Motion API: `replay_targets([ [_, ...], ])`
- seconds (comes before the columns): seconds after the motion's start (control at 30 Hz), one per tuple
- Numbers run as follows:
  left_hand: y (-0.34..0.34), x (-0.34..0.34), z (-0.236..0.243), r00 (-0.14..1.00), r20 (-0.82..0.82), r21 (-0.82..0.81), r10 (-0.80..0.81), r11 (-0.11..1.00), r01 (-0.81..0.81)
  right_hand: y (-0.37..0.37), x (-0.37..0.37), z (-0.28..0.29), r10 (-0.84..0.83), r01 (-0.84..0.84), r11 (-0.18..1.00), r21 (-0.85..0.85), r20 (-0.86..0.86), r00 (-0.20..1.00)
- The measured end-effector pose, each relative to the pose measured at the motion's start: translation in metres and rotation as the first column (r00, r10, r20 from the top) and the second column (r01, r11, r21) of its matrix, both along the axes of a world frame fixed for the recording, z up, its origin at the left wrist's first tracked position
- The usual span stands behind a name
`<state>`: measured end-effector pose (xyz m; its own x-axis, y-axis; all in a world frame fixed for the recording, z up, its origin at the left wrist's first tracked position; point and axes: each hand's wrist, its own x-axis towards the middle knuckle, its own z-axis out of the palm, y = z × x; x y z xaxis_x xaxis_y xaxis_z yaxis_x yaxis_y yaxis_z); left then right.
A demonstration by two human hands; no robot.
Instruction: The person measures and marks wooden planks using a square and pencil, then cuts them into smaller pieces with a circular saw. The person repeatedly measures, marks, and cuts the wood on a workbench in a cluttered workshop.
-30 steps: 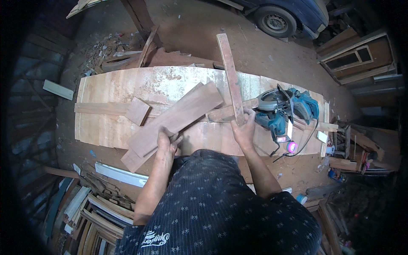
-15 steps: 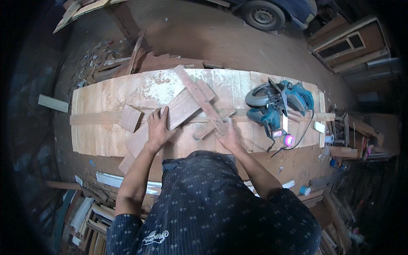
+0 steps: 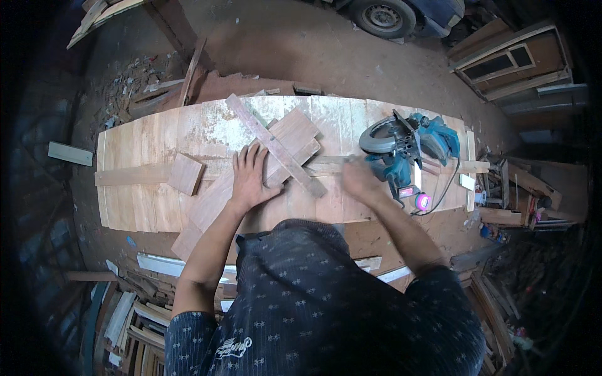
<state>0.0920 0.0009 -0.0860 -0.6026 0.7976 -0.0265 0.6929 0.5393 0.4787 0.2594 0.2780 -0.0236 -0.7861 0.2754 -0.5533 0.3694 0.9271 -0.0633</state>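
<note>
My left hand (image 3: 249, 182) lies with fingers spread on a long wooden board (image 3: 216, 197) set diagonally on the worktable. Across that board rests a narrow wooden strip (image 3: 276, 152), just right of my left fingertips. My right hand (image 3: 360, 180) is smeared by motion over the table, between the strip and a blue-green circular saw (image 3: 392, 145); its fingers cannot be made out. A small square wood block (image 3: 186, 174) sits left of my left hand.
The pale worktable (image 3: 138, 207) has a long batten (image 3: 135, 176) running along it. Near the saw's cord is a round pink item (image 3: 422, 201). Stacked timber (image 3: 141, 332) lies at lower left. Beyond the table stand a vehicle wheel (image 3: 382, 17) and a wooden frame (image 3: 511, 62).
My right hand has left the strip and moved right toward the saw. The short piece beneath the strip has shifted out of its former place. My left hand now lies flatter on the board.
</note>
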Motion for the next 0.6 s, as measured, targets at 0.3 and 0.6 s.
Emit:
replay_targets([
  [0.3,0.009,-0.004,0.003,1.0,0.014,-0.041,-0.006,0.999,0.007,0.093,-0.006,-0.026,0.11,-0.145,0.989,0.015,0.579,0.808],
  [0.6,0.007,-0.004,0.004,1.0,-0.018,-0.096,-0.004,0.995,0.002,0.091,0.013,0.131,-0.303,0.286,0.951,-0.115,-0.179,0.936],
])
